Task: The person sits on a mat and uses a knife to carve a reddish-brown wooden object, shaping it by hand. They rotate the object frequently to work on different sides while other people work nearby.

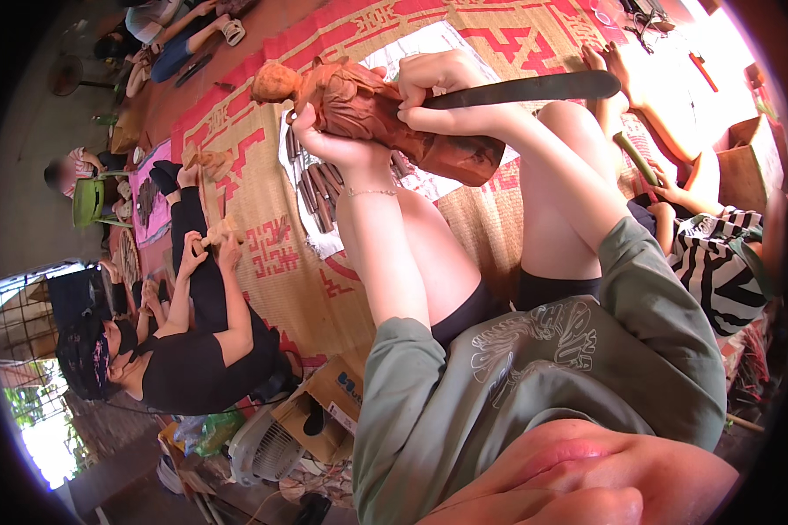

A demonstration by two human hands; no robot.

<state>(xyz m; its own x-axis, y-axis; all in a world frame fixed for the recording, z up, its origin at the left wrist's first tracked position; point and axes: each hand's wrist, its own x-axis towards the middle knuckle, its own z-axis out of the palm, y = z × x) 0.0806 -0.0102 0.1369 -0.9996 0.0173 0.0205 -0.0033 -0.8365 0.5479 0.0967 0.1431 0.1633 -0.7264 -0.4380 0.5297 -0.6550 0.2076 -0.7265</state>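
A reddish-brown carved wooden figurine [359, 109] lies slantwise in front of me, its rounded head to the left and its block-like base to the right. My left hand [337, 144] supports it from below near the upper body, fingers partly hidden behind the wood. My right hand [433, 83] is closed round a long dark carving tool [534, 89], held against the figurine's side. The tool's wide, rounded end sticks out to the right above my forearm. Its working tip is hidden by my fingers and the wood.
Several carving chisels [324, 188] lie on white paper beside my left leg, on a red-patterned woven mat [263, 192]. A person in black [206, 350] sits at left holding a pale wood piece [223, 232]. Someone in stripes [718, 262] sits at right. A fan [267, 451] and a cardboard box [324, 411] stand lower left.
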